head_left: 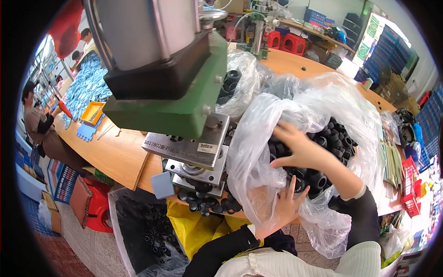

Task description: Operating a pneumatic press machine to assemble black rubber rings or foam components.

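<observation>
A big clear plastic bag (251,134) lies spread on the table, full of small black round hollow parts (337,141). My right hand (302,150) reaches over the parts, fingers apart, fingertips at the bag's left inner side; it is slightly blurred. My left hand (281,212) is at the bag's near edge, fingers stretched upward against the film and the nearest parts. Neither hand visibly holds a part. Left of the bag stands a green press (161,113) with a metal die (189,150) under it. More black parts (207,203) sit beside the die.
Below the table's front edge, a bin (121,231) holds black parts, next to yellow sheeting (194,226). A second bag (247,74) stands behind the press. At the left are an orange tray (93,113), blue pieces (87,83) and a person (41,120). A red basket (410,184) is at the right.
</observation>
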{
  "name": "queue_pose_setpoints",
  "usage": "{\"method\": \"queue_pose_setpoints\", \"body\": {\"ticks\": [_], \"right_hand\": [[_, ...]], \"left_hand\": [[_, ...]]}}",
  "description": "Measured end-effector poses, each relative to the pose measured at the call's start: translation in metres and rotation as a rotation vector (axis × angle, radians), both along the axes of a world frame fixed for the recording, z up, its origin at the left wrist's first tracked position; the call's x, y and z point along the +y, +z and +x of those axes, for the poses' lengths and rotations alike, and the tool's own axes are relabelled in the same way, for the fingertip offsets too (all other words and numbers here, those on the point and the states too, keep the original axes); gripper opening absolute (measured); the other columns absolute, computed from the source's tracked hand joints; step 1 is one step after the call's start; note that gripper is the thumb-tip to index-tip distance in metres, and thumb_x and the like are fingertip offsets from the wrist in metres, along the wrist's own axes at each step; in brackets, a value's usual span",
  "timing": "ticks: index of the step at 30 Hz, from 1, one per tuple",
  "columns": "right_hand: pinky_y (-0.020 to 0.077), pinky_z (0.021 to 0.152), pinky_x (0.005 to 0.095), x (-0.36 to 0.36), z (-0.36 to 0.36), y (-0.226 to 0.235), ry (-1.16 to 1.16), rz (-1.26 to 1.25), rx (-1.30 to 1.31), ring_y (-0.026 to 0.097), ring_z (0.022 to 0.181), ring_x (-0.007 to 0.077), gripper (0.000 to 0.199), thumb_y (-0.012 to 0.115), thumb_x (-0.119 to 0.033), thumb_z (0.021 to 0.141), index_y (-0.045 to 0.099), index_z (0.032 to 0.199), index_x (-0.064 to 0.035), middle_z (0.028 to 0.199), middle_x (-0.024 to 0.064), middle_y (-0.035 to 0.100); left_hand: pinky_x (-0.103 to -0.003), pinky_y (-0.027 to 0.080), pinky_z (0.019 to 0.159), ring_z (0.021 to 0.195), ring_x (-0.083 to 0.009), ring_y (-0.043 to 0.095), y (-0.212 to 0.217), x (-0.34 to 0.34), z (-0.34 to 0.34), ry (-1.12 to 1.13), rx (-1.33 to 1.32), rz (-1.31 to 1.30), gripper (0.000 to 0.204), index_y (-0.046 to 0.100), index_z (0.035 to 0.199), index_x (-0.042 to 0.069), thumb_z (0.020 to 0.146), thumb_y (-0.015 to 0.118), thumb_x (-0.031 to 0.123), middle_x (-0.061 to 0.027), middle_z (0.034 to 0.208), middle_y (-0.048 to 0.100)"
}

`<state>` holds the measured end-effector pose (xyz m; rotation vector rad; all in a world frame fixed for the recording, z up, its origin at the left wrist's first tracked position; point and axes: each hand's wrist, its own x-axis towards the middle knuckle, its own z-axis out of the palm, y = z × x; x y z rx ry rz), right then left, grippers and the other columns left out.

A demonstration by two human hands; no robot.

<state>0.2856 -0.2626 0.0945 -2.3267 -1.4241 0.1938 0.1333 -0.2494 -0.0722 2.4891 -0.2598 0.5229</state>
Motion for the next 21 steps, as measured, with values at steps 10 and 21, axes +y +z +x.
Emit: {"method": "queue_pose_setpoints", "body": {"ticks": [10,21], "right_hand": [[0.0148,0.105,0.0641,0.080,-0.027,-0.122,-0.024,-0.259,-0.434,0.036,0.128,0.0377,0.067,0.071,-0.031,0.063,0.053,0.126,-0.0161,0.126,0.0240,0.048],[0.0348,0.102,0.0412,-0.040,-0.093,0.041,-0.043,0.029,0.011,0.042,0.123,0.0407,0.072,0.076,-0.016,0.063,0.047,0.127,-0.0002,0.136,0.0266,0.040]], "left_hand": [[-0.057,0.025,0.103,0.130,-0.0343,0.032,0.024,0.007,-0.054,-0.083,-0.099,-0.103,0.067,0.051,0.127,0.005,0.072,0.066,0.041,-0.0158,0.138,0.039],[-0.039,0.036,0.100,0.126,-0.0292,0.035,0.003,0.088,0.035,0.670,0.494,-1.169,0.105,0.009,0.145,0.001,0.074,0.072,0.046,-0.0237,0.141,0.023]]}}
